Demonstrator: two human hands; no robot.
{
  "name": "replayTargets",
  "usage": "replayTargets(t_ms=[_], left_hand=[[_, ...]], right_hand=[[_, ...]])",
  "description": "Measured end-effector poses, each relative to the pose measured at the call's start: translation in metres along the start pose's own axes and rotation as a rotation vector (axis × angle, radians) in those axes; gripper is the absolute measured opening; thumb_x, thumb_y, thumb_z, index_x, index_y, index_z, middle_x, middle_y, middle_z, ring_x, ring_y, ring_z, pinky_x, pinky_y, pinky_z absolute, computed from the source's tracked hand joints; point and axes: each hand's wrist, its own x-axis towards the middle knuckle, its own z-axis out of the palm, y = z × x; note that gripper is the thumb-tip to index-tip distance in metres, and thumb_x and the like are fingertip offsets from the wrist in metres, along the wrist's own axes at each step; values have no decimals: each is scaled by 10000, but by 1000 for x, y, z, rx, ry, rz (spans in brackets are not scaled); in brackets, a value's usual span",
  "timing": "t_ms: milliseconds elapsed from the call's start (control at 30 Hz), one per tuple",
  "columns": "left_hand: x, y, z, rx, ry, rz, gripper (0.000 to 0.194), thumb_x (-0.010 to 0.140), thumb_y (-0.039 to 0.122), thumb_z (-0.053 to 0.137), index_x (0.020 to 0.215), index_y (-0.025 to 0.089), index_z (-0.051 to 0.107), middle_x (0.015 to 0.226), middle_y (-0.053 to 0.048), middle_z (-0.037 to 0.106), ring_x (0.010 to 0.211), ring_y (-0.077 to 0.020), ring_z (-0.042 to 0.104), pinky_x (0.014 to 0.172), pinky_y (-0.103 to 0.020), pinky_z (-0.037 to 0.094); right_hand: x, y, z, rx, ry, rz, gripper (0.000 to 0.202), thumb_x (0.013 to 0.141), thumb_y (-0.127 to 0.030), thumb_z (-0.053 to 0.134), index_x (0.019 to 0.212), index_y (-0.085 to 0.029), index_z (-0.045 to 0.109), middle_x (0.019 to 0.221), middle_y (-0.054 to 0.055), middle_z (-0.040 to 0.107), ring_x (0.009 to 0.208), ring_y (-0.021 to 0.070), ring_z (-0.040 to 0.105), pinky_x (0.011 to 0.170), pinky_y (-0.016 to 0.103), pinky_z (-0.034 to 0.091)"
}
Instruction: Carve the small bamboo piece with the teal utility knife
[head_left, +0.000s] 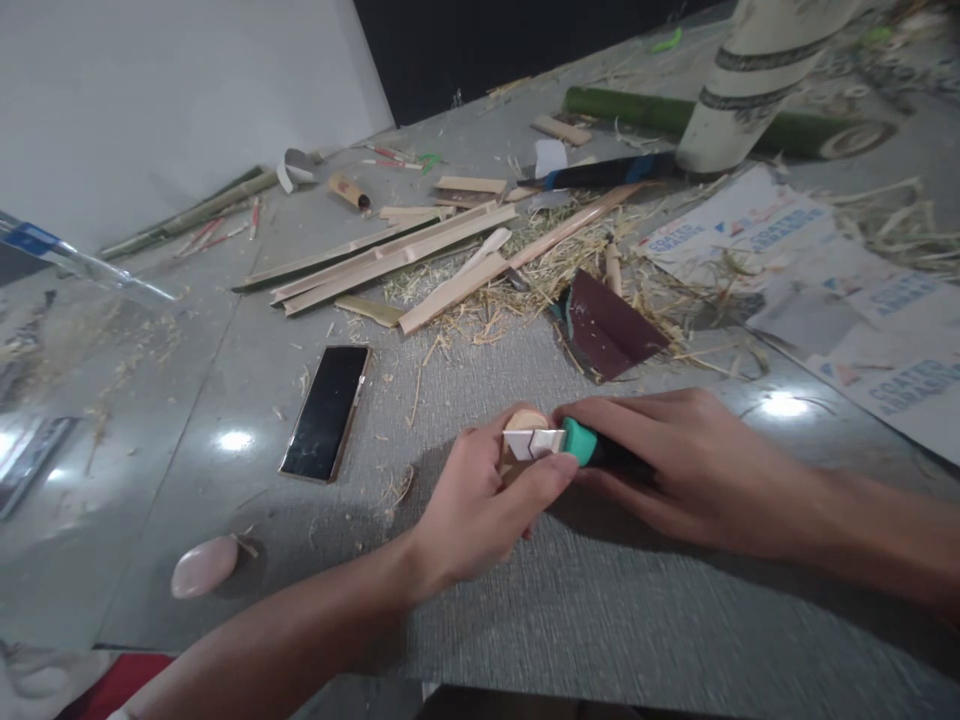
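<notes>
My right hand (675, 460) is closed around a snap-off utility knife (581, 442) with a black and green handle. Its short blade points left, lying against or just in front of a pale piece of wood or bamboo (525, 420). That piece is gripped in my left hand (480, 490), whose fingers hide most of it. The left thumb reaches across to the knife's green end, below the blade. Both hands are together, low over the grey tabletop (465, 610).
A phone (327, 412) and a pinkish oval object (205, 567) lie left. Beyond are bamboo strips (405, 250), shavings (480, 325), curled maroon sandpaper (611, 325) and printed sheets (862, 310). A green bamboo pole (630, 104) and a co-worker's sleeve (742, 90) are at the back.
</notes>
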Motion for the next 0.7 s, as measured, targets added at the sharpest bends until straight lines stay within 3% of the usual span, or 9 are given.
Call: replayTargets(t_ms=[467,700], left_hand=[[-1,10,0,180,-11,31,348,1092,402,722,854,238,527,636,71,519,573,-103,485,569,-256,401],[-1,13,1,152,-17,32,268,1077,358,710,901,244,544,638,78,517,559,-105,470,554,-261,396]], right_hand=[[1,-1,0,14,-15,-13,198,1264,-389,446,1197,-241,559,940,-18,767,716,156,731,618,323,424],[1,-1,-1,36,-12,21,200,1255,-392,470,1207,-234,583,912,-12,771,704,164,720,615,316,415]])
